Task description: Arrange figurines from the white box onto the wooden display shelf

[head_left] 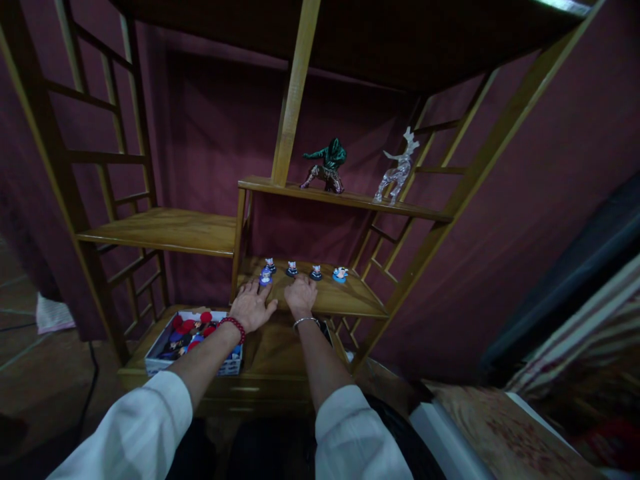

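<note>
My left hand (pixel 251 307) wears a red bead bracelet. Its fingers are spread and the thumb stands apart, with the fingertips at a small purple figurine (pixel 265 277) on the low wooden shelf (pixel 345 297). My right hand (pixel 301 295), with a silver bangle, rests over the shelf's front part with its fingers curled down; what they may hold is hidden. Just beyond it stand two small dark-based figurines, one at the middle (pixel 292 269) and one to the right (pixel 315 273). Another dark-based figurine (pixel 271 265) is behind the purple one. A blue-based figurine (pixel 341 274) stands farthest right.
A white box (pixel 233 366) of red, blue and dark small items sits at lower left. On the upper shelf (pixel 360 201) are a green-hooded crouching figure (pixel 329 165) and a clear deer figurine (pixel 399 168). Wooden posts and a side shelf (pixel 165 229) frame the space.
</note>
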### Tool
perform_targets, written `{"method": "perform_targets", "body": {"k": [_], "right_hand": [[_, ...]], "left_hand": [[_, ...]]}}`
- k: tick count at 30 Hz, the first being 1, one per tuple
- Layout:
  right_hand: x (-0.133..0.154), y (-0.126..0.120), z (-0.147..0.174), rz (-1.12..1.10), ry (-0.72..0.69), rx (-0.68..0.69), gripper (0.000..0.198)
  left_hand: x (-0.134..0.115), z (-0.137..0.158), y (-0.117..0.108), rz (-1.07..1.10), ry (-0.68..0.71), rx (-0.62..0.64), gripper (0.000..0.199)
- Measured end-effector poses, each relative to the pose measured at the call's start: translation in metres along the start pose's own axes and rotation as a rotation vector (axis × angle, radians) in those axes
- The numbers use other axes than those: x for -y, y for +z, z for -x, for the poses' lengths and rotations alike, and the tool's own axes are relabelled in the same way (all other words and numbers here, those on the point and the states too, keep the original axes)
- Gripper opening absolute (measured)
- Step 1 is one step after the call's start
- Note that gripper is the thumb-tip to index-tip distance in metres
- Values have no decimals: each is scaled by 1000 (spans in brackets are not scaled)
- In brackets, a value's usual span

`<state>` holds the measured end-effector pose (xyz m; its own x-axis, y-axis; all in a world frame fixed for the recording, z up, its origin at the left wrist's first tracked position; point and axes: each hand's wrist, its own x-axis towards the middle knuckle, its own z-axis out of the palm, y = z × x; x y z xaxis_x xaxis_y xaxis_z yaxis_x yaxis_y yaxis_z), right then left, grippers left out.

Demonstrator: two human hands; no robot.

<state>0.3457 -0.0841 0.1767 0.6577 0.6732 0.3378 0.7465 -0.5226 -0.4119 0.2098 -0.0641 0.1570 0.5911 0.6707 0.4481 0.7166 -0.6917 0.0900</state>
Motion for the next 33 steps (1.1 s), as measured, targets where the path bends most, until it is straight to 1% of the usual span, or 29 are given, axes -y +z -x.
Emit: {"method": "perform_targets", "body": {"k": [5, 12, 15, 17, 19, 23, 28, 33], "right_hand": [[-2, 1, -2, 3, -26, 29, 38], [-2, 4, -3, 0, -22, 21, 38], [-2, 5, -2, 12, 7, -30, 39], [-2, 6, -3, 18, 52, -88, 42], [-2, 7, -4, 17, 101, -115, 46], [-4, 8, -7, 16, 134, -78, 51], [-19, 3, -11, 62, 170, -30, 57], [-30, -1, -13, 100, 137, 25, 60]], "left_hand": [[-1, 0, 0, -17, -10, 3, 53], [0, 0, 1, -15, -1, -5, 53], [1, 0, 1, -9, 7, -6, 53], [0, 0, 1, -2, 6, -7, 54], [0, 0, 1, 4, 0, -2, 53], [-1, 0, -1, 3, -3, 12, 52], [0, 0, -2, 3, -6, 8, 53], [-1, 1, -1, 20, -6, 4, 53]]}}
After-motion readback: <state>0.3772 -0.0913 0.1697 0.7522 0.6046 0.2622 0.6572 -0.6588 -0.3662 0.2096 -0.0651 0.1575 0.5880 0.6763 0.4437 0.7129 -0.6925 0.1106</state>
